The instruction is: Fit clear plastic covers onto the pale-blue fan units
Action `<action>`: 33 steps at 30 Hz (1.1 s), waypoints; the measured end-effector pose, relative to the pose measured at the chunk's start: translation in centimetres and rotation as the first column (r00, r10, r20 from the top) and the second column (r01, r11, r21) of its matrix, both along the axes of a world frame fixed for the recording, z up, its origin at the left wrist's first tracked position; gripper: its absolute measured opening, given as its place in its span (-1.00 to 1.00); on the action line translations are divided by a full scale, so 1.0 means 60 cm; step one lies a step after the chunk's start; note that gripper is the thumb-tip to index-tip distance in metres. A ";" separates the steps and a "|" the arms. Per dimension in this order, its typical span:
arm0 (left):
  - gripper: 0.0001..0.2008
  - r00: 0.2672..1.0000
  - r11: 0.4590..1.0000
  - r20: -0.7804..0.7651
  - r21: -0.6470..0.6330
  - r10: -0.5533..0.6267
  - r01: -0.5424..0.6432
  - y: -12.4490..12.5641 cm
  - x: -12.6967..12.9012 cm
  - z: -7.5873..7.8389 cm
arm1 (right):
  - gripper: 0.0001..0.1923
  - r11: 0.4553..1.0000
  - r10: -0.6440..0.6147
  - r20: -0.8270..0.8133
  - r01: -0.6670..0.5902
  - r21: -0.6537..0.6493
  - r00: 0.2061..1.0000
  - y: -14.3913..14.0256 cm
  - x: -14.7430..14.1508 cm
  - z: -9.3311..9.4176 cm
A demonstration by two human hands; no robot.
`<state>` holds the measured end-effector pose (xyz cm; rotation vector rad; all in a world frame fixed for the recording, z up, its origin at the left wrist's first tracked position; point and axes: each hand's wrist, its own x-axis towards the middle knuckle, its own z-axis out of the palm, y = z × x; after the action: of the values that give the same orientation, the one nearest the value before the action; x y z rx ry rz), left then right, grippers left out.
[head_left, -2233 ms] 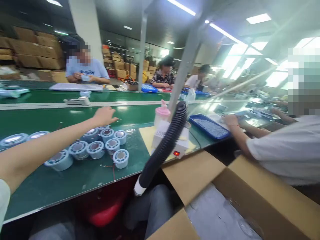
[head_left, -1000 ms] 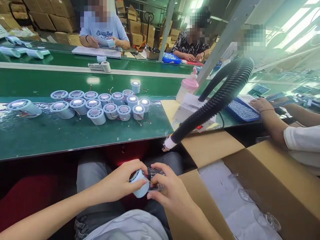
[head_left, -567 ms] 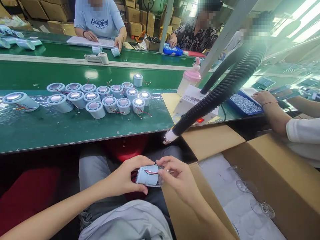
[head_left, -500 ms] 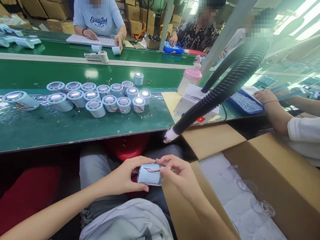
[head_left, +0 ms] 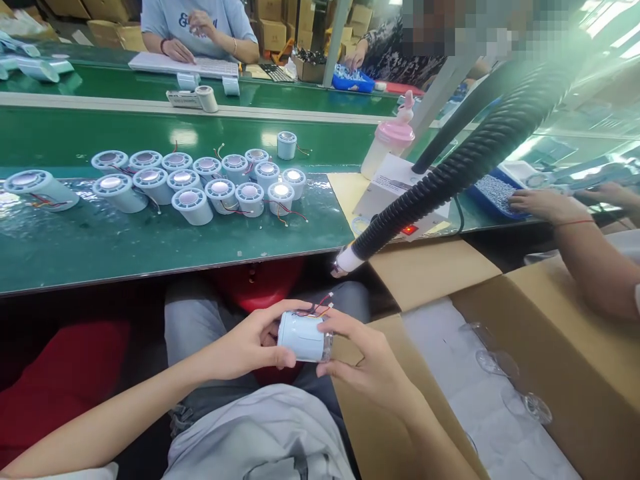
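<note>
Bright light is glaring in from the right over a long green workbench [head_left: 150,247]. Stacked cardboard boxes [head_left: 273,27] are lining the far wall behind a grey post [head_left: 336,27].

place: factory assembly line | signs: green conveyor belt [head_left: 150,253], seated workers, stacked cartons [head_left: 270,30]

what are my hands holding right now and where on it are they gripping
Both hold one pale blue cylinder over the lap: left hand grips its left end, right hand its clear right end.
</note>
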<state>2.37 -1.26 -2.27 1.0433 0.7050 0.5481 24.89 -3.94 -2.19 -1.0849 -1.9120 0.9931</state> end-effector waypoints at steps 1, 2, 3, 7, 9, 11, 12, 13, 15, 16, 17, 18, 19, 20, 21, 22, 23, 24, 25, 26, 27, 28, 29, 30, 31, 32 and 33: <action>-0.34 1.000 0.999 -0.020 0.041 -0.008 0.009 0.000 -0.002 0.003 | -0.50 0.999 -0.009 -0.026 0.008 -0.042 1.000 0.000 0.000 0.001; -0.34 0.999 0.997 -0.036 0.080 -0.015 0.018 -0.001 -0.005 0.007 | -0.49 0.996 -0.017 -0.054 0.012 -0.088 0.998 -0.001 -0.001 0.002; -0.33 0.999 0.993 -0.045 0.114 -0.025 0.030 -0.001 -0.007 0.010 | -0.48 0.991 -0.022 -0.086 0.011 -0.130 0.996 -0.001 -0.002 0.004; -0.29 0.997 0.969 -0.059 0.239 -0.050 0.063 -0.003 -0.014 0.015 | -0.47 0.973 -0.032 -0.193 -0.013 -0.228 0.981 -0.003 -0.004 0.010; -0.26 0.994 0.951 -0.096 0.300 -0.048 0.075 -0.003 -0.017 0.014 | -0.47 0.962 -0.041 -0.220 -0.022 -0.273 0.975 -0.003 -0.004 0.013; -0.25 0.989 0.928 -0.144 0.363 -0.038 0.088 -0.002 -0.019 0.013 | -0.47 0.942 -0.055 -0.233 -0.027 -0.335 0.971 -0.003 -0.005 0.017; -0.25 0.985 0.913 -0.167 0.397 -0.032 0.097 -0.002 -0.020 0.013 | -0.47 0.929 -0.062 -0.238 -0.031 -0.369 0.969 -0.003 -0.005 0.019; -0.24 0.982 0.895 -0.189 0.433 -0.027 0.108 -0.002 -0.021 0.014 | -0.47 0.915 -0.069 -0.244 -0.037 -0.402 0.967 -0.003 -0.006 0.022; -0.23 0.973 0.855 -0.230 0.502 -0.018 0.135 -0.001 -0.024 0.015 | -0.48 0.887 -0.077 -0.265 -0.055 -0.459 0.961 -0.003 -0.008 0.025; -0.22 0.969 0.835 -0.248 0.529 -0.016 0.150 -0.001 -0.025 0.016 | -0.49 0.873 -0.081 -0.281 -0.068 -0.484 0.956 -0.003 -0.008 0.027; -0.22 0.965 0.818 -0.263 0.551 -0.016 0.164 -0.001 -0.026 0.017 | -0.50 0.858 -0.087 -0.298 -0.081 -0.507 0.951 -0.002 -0.009 0.028; -0.22 0.961 0.804 -0.274 0.568 -0.016 0.175 -0.001 -0.027 0.017 | -0.51 0.844 -0.094 -0.317 -0.093 -0.529 0.944 -0.002 -0.010 0.028; -0.22 0.959 0.793 -0.283 0.581 -0.015 0.184 -0.001 -0.027 0.018 | -0.52 0.828 -0.103 -0.334 -0.105 -0.550 0.937 -0.002 -0.011 0.028; -0.23 0.958 0.782 -0.288 0.594 -0.015 0.191 -0.001 -0.027 0.018 | -0.52 0.812 -0.115 -0.350 -0.115 -0.572 0.930 -0.002 -0.011 0.028; -0.23 0.957 0.772 -0.291 0.605 -0.015 0.196 -0.001 -0.028 0.018 | -0.53 0.794 -0.128 -0.363 -0.124 -0.595 0.923 -0.001 -0.012 0.028; -0.23 0.956 0.764 -0.293 0.614 -0.014 0.200 -0.001 -0.028 0.018 | -0.53 0.775 -0.141 -0.373 -0.132 -0.618 0.917 -0.001 -0.012 0.027; -0.23 0.956 0.756 -0.293 0.623 -0.014 0.202 -0.001 -0.028 0.017 | -0.53 0.755 -0.154 -0.383 -0.141 -0.641 0.911 -0.001 -0.013 0.026; -0.23 0.957 0.749 -0.290 0.630 -0.015 0.203 -0.001 -0.028 0.017 | -0.53 0.735 -0.166 -0.393 -0.153 -0.661 0.904 -0.001 -0.013 0.026; -0.23 0.958 0.744 -0.288 0.637 -0.017 0.204 -0.001 -0.028 0.016 | -0.53 0.717 -0.178 -0.405 -0.163 -0.678 0.897 -0.001 -0.014 0.025; -0.23 0.958 0.738 -0.285 0.643 -0.018 0.205 -0.001 -0.028 0.015 | -0.52 0.703 -0.188 -0.415 -0.173 -0.690 0.890 -0.001 -0.014 0.025; -0.23 0.959 0.731 -0.282 0.651 -0.018 0.206 -0.001 -0.028 0.015 | -0.52 0.692 -0.199 -0.423 -0.179 -0.699 0.884 0.000 -0.015 0.025; -0.23 0.961 0.723 -0.277 0.660 -0.020 0.205 -0.001 -0.029 0.014 | -0.51 0.683 -0.211 -0.427 -0.180 -0.708 0.879 0.000 -0.016 0.025; -0.23 0.962 0.717 -0.272 0.666 -0.021 0.204 -0.001 -0.029 0.014 | -0.50 0.674 -0.223 -0.429 -0.179 -0.717 0.875 0.000 -0.017 0.025; -0.23 0.964 0.713 -0.266 0.671 -0.023 0.202 -0.001 -0.029 0.014 | -0.49 0.665 -0.236 -0.429 -0.177 -0.725 0.872 0.001 -0.018 0.024; -0.23 0.965 0.711 -0.262 0.674 -0.025 0.201 0.000 -0.029 0.014 | -0.49 0.656 -0.248 -0.428 -0.174 -0.734 0.869 0.001 -0.020 0.024; -0.23 0.965 0.710 -0.260 0.675 -0.027 0.202 0.000 -0.029 0.014 | -0.50 0.648 -0.257 -0.428 -0.174 -0.742 0.866 0.001 -0.021 0.023; -0.23 0.965 0.709 -0.261 0.675 -0.030 0.204 0.001 -0.029 0.014 | -0.51 0.640 -0.265 -0.431 -0.176 -0.748 0.863 0.002 -0.023 0.022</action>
<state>0.61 -1.21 -1.42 1.8875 0.6326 0.6012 23.52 -3.83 -0.85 -1.1330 -0.9802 1.9511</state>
